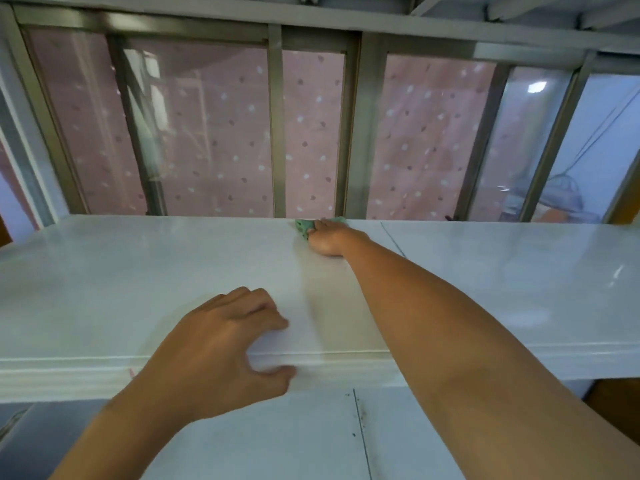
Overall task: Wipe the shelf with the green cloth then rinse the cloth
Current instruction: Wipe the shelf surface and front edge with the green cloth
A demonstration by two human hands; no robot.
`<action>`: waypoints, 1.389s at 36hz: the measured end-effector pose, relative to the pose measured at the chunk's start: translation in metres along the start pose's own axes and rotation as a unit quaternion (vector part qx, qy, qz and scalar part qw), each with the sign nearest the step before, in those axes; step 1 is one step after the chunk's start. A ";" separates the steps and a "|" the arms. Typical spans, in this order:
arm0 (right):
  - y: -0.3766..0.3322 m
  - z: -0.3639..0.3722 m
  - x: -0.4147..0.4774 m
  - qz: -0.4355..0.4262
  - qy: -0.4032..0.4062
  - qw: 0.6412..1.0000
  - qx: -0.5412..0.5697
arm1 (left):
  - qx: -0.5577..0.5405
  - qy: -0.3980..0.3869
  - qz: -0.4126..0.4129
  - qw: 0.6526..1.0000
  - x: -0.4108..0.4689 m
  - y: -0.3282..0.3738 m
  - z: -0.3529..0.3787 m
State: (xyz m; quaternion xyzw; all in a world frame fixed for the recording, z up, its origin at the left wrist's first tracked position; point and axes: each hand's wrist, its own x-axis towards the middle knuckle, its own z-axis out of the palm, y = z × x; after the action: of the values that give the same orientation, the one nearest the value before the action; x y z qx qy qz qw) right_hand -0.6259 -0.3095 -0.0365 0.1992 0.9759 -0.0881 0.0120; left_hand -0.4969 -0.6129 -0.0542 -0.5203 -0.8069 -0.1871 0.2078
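Note:
A wide white glossy shelf (138, 278) runs across the view. My right hand (329, 239) reaches to its far edge by the window and presses a small green cloth (304, 227) onto the surface; most of the cloth is hidden under the hand. My left hand (221, 344) grips the shelf's near front edge, fingers on top and thumb under the lip.
Behind the shelf stands a metal-framed sliding window (277, 126) with a pink dotted curtain behind the glass. A thin dark seam (393, 239) crosses the shelf right of my hand. Below the shelf is a white panel (277, 438) with a dark vertical line.

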 end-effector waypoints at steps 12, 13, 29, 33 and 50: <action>0.123 -0.011 -0.004 0.048 0.035 0.998 0.015 | 0.047 0.001 -0.075 0.996 0.001 0.020 0.002; 0.130 -0.011 -0.002 0.054 0.036 0.998 0.020 | 0.066 -0.007 -0.084 0.994 0.004 0.025 0.002; 0.190 -0.017 -0.020 0.081 0.033 0.995 0.038 | 0.050 -0.015 0.015 0.999 0.093 0.166 0.062; 0.189 -0.020 -0.029 0.066 0.033 0.997 0.026 | 0.055 -0.039 0.029 0.997 0.115 0.198 0.090; 0.272 -0.032 -0.029 0.043 0.012 0.999 0.008 | -0.038 -0.064 -0.115 0.991 0.115 0.215 0.090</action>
State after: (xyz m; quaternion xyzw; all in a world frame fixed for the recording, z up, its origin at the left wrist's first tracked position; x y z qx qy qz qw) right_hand -0.4923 -0.0690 -0.0483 0.2421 0.9658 -0.0930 0.0022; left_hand -0.3547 -0.3949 -0.0510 -0.4424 -0.8654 -0.2064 0.1130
